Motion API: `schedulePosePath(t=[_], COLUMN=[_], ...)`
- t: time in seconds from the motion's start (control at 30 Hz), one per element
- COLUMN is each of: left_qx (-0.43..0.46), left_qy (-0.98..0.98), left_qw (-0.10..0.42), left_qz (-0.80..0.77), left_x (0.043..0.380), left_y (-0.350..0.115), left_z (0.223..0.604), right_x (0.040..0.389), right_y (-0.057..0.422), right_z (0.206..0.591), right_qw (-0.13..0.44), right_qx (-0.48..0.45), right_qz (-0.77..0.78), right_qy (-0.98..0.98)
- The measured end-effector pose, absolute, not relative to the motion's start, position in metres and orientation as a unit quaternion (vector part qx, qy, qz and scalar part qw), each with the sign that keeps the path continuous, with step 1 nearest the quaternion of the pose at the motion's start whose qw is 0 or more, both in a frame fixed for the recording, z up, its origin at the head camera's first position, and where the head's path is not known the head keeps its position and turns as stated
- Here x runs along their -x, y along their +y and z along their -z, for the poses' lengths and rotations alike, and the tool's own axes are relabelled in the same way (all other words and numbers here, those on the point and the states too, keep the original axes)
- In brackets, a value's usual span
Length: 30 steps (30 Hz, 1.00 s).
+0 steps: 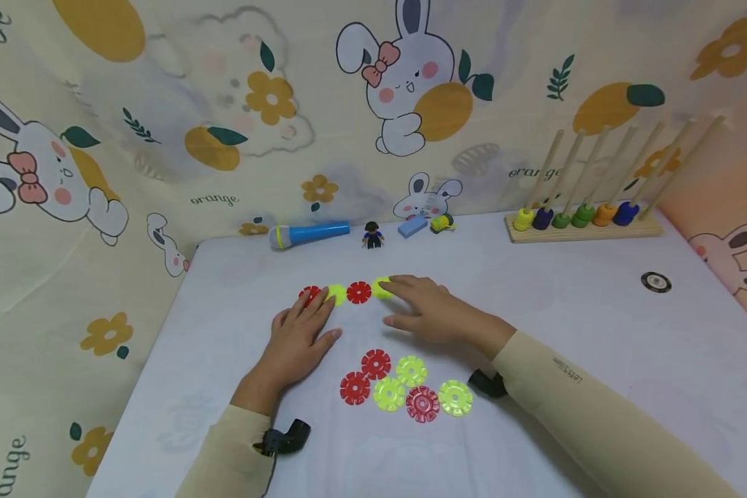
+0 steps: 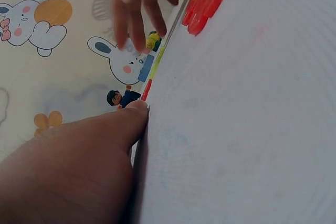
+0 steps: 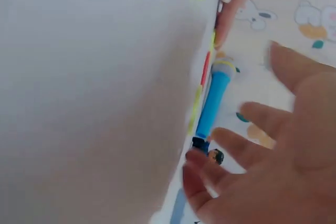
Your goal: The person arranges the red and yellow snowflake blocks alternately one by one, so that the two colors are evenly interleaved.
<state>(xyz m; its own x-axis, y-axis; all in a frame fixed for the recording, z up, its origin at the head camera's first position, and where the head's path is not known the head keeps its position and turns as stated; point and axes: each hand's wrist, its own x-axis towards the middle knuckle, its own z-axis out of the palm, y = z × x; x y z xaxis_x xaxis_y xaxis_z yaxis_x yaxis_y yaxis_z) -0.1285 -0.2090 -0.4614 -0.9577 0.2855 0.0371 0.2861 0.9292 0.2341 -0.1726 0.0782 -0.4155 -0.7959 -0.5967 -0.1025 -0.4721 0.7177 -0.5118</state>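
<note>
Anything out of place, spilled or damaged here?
Nothing looks spilled or damaged. Slightly odd is the black-and-white disc: it lies alone in front of the rack, near its right end, well apart from the red discs and yellow discs.

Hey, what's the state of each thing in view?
Four red and yellow-green plastic discs: alternating in a row.
Six more red and yellow-green discs: lying flat.
Left hand: fingers extended at the row's left end.
Right hand: fingers spread over its right end.
Blue toy microphone: on its side.
Small dark toy figure: upright.
Blue block: flat.
Yellow-green toy: orientation unclear.
Wooden peg rack: standing, rightmost peg bare.
Round black-and-white chip: flat.
</note>
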Motion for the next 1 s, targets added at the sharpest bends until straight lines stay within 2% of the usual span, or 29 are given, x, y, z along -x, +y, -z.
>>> schedulePosePath(t=[0.2, 0.37, 0.53, 0.73, 0.87, 1.0], left_qx=[0.147, 0.142, 0.146, 0.147, 0.148, 0.148], left_qy=[-0.982, -0.983, -0.982, -0.982, -0.982, -0.981], left_qw=[0.002, -0.002, -0.001, 0.005, 0.007, 0.004], left_qz=[0.119, 0.115, 0.119, 0.119, 0.121, 0.122], left_x=[0.129, 0.129, 0.129, 0.129, 0.130, 0.130], left_y=[-0.209, -0.210, -0.209, -0.210, -0.210, -0.210], left_z=[0.460, 0.461, 0.464, 0.465, 0.465, 0.465], right_x=[0.150, 0.133, 0.124, 0.115, 0.114, 0.116], right_y=[0.094, 0.091, 0.077, 0.061, 0.055, 0.058], right_z=[0.403, 0.409, 0.426, 0.431, 0.427, 0.423], right_qw=[0.172, 0.213, 0.220, 0.168, 0.161, 0.198], right_qx=[0.286, 0.291, 0.289, 0.313, 0.308, 0.288], right_qz=[0.469, 0.556, 0.484, 0.337, 0.348, 0.417], right_qy=[0.818, 0.749, 0.796, 0.872, 0.870, 0.839])
